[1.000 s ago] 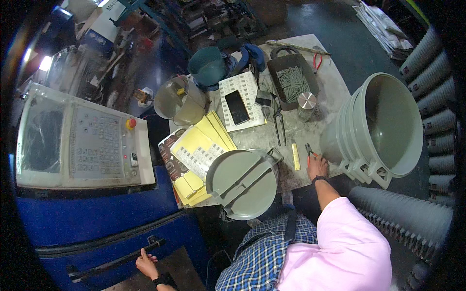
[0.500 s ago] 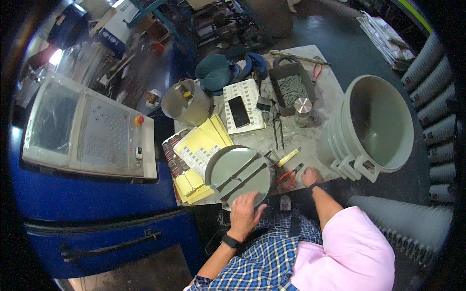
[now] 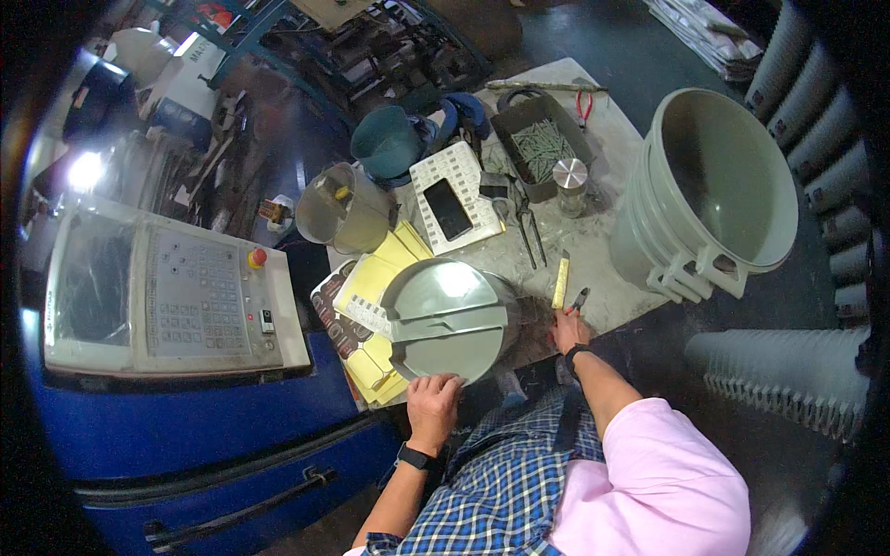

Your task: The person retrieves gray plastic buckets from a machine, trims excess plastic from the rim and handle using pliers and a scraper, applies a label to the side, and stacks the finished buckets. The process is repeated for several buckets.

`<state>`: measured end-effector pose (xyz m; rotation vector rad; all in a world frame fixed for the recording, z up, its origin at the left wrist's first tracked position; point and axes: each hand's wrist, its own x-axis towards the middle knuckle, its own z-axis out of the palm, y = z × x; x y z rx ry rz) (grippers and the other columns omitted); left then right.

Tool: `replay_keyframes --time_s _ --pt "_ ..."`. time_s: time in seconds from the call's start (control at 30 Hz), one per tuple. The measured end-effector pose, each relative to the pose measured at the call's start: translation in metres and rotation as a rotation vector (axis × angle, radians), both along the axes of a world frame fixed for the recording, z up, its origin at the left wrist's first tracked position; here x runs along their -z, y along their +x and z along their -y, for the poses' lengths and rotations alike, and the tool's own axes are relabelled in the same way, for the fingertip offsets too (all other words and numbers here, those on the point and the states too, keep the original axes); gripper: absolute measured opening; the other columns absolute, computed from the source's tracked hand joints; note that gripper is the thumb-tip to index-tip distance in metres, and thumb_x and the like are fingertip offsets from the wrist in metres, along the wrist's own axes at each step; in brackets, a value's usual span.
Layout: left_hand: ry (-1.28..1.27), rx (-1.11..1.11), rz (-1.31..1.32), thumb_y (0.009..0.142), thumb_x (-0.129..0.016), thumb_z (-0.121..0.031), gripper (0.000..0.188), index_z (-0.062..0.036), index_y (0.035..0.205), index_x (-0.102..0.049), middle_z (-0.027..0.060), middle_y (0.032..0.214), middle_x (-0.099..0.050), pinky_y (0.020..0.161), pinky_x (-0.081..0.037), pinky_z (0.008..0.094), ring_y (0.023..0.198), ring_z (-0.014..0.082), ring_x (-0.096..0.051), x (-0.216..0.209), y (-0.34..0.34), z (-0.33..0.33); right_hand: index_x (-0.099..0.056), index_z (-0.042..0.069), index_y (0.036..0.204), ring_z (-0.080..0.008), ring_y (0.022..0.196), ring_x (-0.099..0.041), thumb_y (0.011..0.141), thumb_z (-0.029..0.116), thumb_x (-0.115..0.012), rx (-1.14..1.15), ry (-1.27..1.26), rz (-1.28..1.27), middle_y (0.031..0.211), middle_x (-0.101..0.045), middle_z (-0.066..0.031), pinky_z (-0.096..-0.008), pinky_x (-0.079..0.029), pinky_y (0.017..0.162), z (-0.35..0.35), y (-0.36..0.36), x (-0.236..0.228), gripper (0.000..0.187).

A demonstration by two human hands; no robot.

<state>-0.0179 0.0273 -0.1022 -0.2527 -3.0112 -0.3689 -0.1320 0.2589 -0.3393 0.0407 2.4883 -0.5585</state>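
A round grey plastic container with raised bars across its face sits at the near edge of the worktable, tilted toward me. My left hand is closed on its near rim, fingertips over the edge. To the right, my right hand is closed round the pliers; only their dark jaws stick out, as the red handles are hidden under my fingers. Just beyond that hand lies a yellow utility knife.
Stacked grey buckets stand at the table's right. Toward the back are a phone on a label sheet, a tub of screw-like pieces, a steel-lidded jar and a cloudy bucket. A control panel borders the left.
My right hand has moved left and closed over the pliers. The grey container has turned and tilted, its bars now lying more level. My left hand has shifted left along its rim.
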Motion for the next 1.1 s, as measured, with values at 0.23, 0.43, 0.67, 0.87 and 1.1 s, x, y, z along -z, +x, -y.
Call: replay_keyframes --time_s 0.23,0.43,0.67,0.87,1.1 --pt "0.163 0.068 0.122 0.074 -0.066 -0.008 0.026 -0.0134 0.099 -0.061 0.0037 0.096 -0.061 0.079 -0.039 0.0370 0.087 0.0251 -0.055 -0.005 0.003 0.014 -0.056 -0.002 0.084 -0.0397 0.078 -0.059 0.084 0.021 -0.057 0.445 0.019 -0.267 0.081 -0.060 -0.0199 -0.0468 -0.048 0.065 0.001 0.006 0.032 0.023" --pt "0.230 0.125 0.073 0.079 -0.064 -0.014 0.024 -0.0111 0.102 -0.061 0.0065 0.098 -0.060 0.082 -0.038 0.0379 0.091 0.0257 -0.055 -0.012 -0.005 0.023 -0.051 0.002 0.073 -0.0234 0.044 -0.049 0.076 0.013 -0.061 1.232 -0.788 0.277 0.058 -0.050 -0.0101 -0.0332 -0.034 0.037 -0.036 0.007 0.010 0.015" --pt "0.248 0.153 -0.005 0.082 -0.060 -0.017 0.014 -0.0104 0.094 -0.062 0.0051 0.101 -0.059 0.081 -0.038 0.0385 0.092 0.0254 -0.053 -0.002 -0.015 0.025 -0.065 0.001 0.091 -0.0142 0.072 -0.060 0.080 0.031 -0.067 0.141 -0.589 -0.092 0.081 -0.061 -0.0083 -0.0288 -0.048 0.062 -0.038 0.033 -0.115 0.032" --pt "0.262 0.184 -0.004 0.083 -0.059 -0.022 0.013 -0.0097 0.085 -0.063 0.0058 0.100 -0.059 0.084 -0.039 0.0395 0.094 0.0246 -0.054 0.007 -0.010 0.027 -0.055 0.006 0.108 -0.0121 0.099 -0.050 0.094 0.030 -0.050 0.661 -1.428 0.187 0.106 -0.054 -0.0032 -0.0293 -0.041 0.087 0.032 0.038 -0.136 0.029" --pt "0.278 0.179 -0.034 0.082 -0.060 -0.025 0.016 -0.0103 0.084 -0.064 0.0055 0.097 -0.060 0.079 -0.040 0.0379 0.090 0.0244 -0.054 0.012 -0.011 0.032 -0.062 0.011 0.104 -0.0213 0.091 -0.056 0.086 0.021 -0.058 -0.091 -0.606 -0.542 0.101 -0.058 -0.0085 -0.0298 -0.045 0.077 0.043 0.017 -0.208 0.022"
